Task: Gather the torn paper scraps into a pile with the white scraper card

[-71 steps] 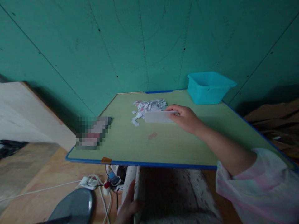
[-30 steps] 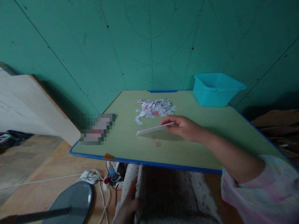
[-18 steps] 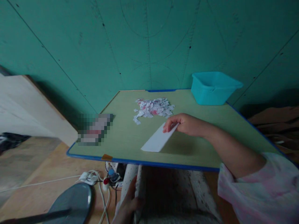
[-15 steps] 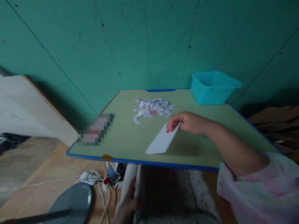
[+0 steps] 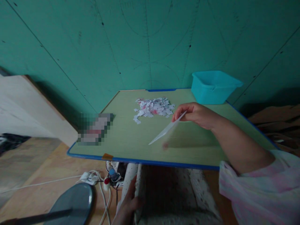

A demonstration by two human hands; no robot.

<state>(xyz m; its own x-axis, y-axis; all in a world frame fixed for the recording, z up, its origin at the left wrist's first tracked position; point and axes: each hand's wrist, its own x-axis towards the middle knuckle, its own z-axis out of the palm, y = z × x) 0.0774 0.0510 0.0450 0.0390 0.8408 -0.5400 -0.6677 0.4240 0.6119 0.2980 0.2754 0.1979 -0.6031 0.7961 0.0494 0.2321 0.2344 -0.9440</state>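
Note:
My right hand (image 5: 194, 114) is raised over the table, pinching a thin white card (image 5: 165, 132) by its upper end. The card slants down to the left and appears nearly edge-on, its lower tip above the tabletop. Beyond it lies a pile of torn white paper scraps (image 5: 154, 107), some with pink marks. A small reddish blur (image 5: 165, 146) shows below the card; I cannot tell what it is. Low in view, under the front edge, my left hand (image 5: 127, 203) is closed around the edge of a speckled white cover (image 5: 139, 184).
The pale green table (image 5: 126, 134) has a blue rim. A turquoise bin (image 5: 213, 89) stands at its back right corner, near the green wall (image 5: 150, 40). A pixelated flat object (image 5: 96, 129) lies on the left. White cables (image 5: 103, 193) and a grey round base (image 5: 72, 200) are on the floor.
My right hand has risen slightly and moved right with the white card, which has turned from showing its broad face to nearly edge-on. A reddish blur now shows below it. My left hand stays put.

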